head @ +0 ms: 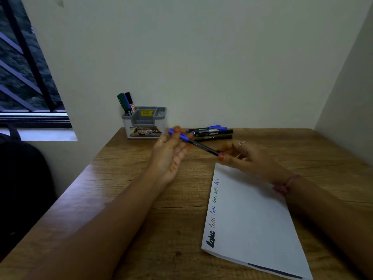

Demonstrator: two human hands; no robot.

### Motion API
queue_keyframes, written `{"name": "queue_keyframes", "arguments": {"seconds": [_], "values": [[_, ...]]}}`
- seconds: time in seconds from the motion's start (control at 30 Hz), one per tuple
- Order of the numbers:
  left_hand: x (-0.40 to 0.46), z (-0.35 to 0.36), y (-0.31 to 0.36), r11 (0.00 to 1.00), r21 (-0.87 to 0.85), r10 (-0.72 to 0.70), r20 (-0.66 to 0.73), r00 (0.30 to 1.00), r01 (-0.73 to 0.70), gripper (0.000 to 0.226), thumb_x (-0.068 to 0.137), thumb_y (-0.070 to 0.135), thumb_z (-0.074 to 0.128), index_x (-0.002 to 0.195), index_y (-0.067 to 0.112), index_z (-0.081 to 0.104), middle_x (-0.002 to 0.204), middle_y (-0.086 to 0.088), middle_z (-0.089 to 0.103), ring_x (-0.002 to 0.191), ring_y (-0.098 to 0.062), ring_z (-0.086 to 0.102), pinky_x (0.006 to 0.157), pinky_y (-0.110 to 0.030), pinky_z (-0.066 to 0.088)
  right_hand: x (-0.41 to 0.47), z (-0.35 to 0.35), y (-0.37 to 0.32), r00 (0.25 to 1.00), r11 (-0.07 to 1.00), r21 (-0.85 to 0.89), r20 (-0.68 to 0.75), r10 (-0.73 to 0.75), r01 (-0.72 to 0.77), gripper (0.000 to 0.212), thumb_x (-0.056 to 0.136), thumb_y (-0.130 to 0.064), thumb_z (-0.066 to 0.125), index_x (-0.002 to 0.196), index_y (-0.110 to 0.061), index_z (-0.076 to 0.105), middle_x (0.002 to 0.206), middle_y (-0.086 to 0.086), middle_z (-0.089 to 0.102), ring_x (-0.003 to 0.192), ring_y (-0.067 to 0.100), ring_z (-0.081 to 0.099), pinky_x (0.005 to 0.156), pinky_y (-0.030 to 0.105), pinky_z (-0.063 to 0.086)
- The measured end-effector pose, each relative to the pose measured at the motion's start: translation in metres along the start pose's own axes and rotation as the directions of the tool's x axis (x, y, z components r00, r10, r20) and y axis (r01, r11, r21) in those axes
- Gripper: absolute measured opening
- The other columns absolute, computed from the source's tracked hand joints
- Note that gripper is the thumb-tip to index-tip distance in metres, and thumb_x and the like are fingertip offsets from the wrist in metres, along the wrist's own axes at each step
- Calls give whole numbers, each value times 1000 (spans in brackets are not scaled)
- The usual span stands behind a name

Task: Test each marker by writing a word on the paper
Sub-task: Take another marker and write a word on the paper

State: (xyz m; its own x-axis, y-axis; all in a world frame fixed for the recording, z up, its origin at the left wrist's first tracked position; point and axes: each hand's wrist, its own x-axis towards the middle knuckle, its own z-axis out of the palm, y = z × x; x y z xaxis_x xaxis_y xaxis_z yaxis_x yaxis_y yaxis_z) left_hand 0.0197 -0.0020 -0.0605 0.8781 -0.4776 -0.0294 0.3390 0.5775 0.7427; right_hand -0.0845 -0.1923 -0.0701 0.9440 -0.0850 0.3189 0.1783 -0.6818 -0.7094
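**2 hands hold a blue-capped marker above a wooden desk**

Head view: a person's 2 bare forearms reach forward over a wooden desk [141,229] set in a pale-walled corner. Between the hands, held in the air above the desk, is a slim black marker [198,145] with a blue cap. It slants from far left to near right. The left hand [171,152], palm turned up, pinches the blue capped end between thumb and fingertips. The right hand [242,156], with a ring on 1 finger and a pink bracelet [285,185] at the wrist, pinches the other end with its fingertips.

Near and to the right lies a white sheet of paper [256,219], flat on the desk. The right forearm crosses above its far right edge. Along its left edge runs a column of 6 handwritten words, the nearest in thick black strokes, the others thinner.

Just beyond the hands, 4 or so markers lie side by side in a loose pile [212,133], some blue-capped, some black. The left fingertips partly cover the pile's left end. To the far left of the pile stands a grey desk organiser [144,123] against the wall, with 3 markers upright in its left compartment [126,103]. A window with dark bars [24,67] fills the far left.
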Motion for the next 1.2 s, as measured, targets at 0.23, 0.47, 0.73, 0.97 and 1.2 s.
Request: {"name": "queue_keyframes", "arguments": {"seconds": [0.23,0.47,0.73,0.97,1.2], "values": [[23,-31,51,957,-94,254,-184,950,-274,13,94,17,51,105,18,58,97,-2,65,90,-13,66,86,-35,54,-5,-3,19,978,959,-281,206,15,45,21,83,-47,63,96,-32,68,100,-13,65,93,3,59,82,30,50],[57,-41,127,841,20,524,-274,806,-540,35,94,13,52,129,10,50,87,1,58,83,-11,61,88,-30,53,-3,-5,20,969,974,-225,239,56,-1,25,75,-62,58,91,-44,65,105,-19,63,102,-5,55,86,23,45],[107,-55,173,712,286,700,-232,675,-641,29,93,10,54,122,9,56,87,1,57,73,-6,56,82,-23,54,2,-4,25,968,989,-146,246,49,-13,50,58,-83,55,87,-45,68,110,-14,64,107,-3,55,89,16,43],[138,-80,145,643,607,694,-205,690,-467,33,90,18,59,123,16,59,119,-8,62,101,-17,61,94,-35,51,5,-2,29,961,993,-111,267,66,-38,36,66,-69,63,86,-40,70,107,-23,62,108,-1,57,94,27,45],[150,-92,118,543,797,649,-198,734,-264,47,88,15,62,131,3,50,128,-13,57,115,-21,55,96,-28,45,6,-2,30,961,995,-99,272,52,-25,42,63,-75,60,87,-41,68,107,-24,61,107,1,57,93,25,46]]}}
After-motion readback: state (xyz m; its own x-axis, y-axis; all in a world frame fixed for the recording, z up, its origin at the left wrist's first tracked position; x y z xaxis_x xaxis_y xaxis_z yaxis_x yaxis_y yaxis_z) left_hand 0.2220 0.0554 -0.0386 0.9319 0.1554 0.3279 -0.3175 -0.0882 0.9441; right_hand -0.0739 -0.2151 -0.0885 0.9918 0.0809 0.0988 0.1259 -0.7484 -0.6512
